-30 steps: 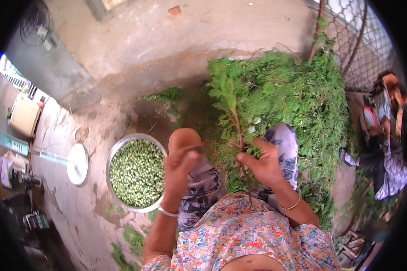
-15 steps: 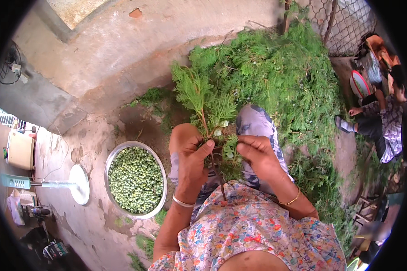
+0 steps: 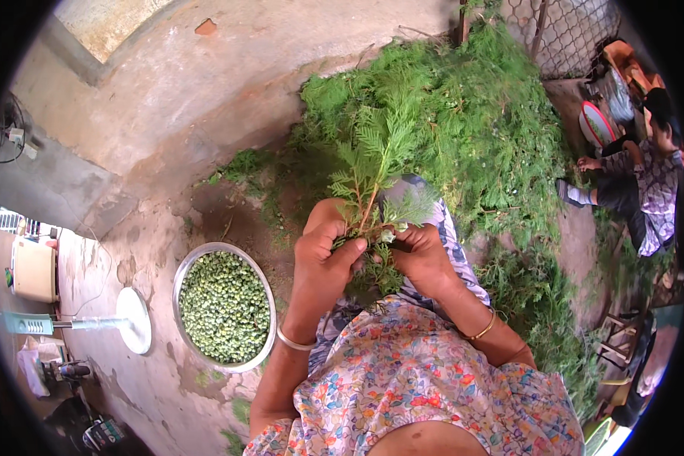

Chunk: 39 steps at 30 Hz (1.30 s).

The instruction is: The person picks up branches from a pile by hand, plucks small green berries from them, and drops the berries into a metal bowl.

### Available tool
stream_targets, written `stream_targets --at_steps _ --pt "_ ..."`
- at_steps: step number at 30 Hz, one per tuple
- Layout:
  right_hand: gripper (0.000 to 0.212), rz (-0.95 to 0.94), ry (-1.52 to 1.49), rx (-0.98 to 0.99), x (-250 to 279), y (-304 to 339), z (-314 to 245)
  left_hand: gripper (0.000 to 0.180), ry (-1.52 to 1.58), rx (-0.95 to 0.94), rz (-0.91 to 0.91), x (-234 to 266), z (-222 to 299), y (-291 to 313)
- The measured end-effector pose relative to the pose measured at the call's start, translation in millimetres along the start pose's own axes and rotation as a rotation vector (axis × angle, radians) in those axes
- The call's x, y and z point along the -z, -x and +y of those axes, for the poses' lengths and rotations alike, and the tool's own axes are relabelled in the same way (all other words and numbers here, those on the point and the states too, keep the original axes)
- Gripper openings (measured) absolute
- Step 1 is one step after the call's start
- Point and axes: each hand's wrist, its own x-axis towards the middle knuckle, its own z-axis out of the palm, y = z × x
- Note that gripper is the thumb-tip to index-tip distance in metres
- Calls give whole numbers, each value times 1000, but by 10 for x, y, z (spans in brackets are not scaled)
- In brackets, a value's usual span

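L hand (image 3: 323, 254) comes up from lower L, forearm angled in twd the middle, back of hand mostly facing up, fingers curled & thumb laid across: closed on the green sprig (image 3: 370, 207), gripping it low on the stem. R hand (image 3: 424, 258) comes in from lower R, wrist bent inward, thumb & fingers narrowed to a pinch at the sprig's R side, next to a pale cone (image 3: 387, 235); exactly what's btwn those tips is hidden. Hands are near each other, w/ the sprig btwn them, above the lap & in front of the knees; its brown stem runs up & slightly R, feathery tips pointing away from the body. White bangle (image 3: 295, 342) on L wrist, gold bangle (image 3: 480, 328) on R. Containers: round metal basin (image 3: 272, 315) on the floor to the L, just beside the L forearm in view, holding lots of small round green cones (image 3: 224, 308), a wide layer reaching close to the rim all round. Far R, a white bowl w/ red rim (image 3: 594, 125) stands tilted-looking near a co-worker (image 3: 653, 182), a bit of green inside, too small to ID. Big heap of cut green branches (image 3: 471, 129) on the ground beyond the knees, spreading R & up to the wall (image 3: 235, 83).
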Motion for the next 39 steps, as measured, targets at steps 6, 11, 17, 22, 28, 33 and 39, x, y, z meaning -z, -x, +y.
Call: stream_targets --at_steps 6,11,17,22,28,33,39 --pt "8 137 619 421 46 60 249 3 -55 -4 175 -111 -280 184" --pt "8 357 43 -30 441 -29 182 3 64 70 335 -30 -189 267" --pt "22 69 -451 -275 277 21 -103 8 -5 30 309 -142 -192 251" --pt "22 -59 -332 -119 205 10 -75 7 37 85 228 -195 -259 248" --pt "17 -56 -365 -124 222 22 -65 8 92 139 164 -217 -262 248" --pt "13 46 -239 -41 175 44 -65 7 106 114 175 -271 -306 254" --pt "10 6 -64 -10 201 24 -20 5 111 137 173 -269 -289 254"
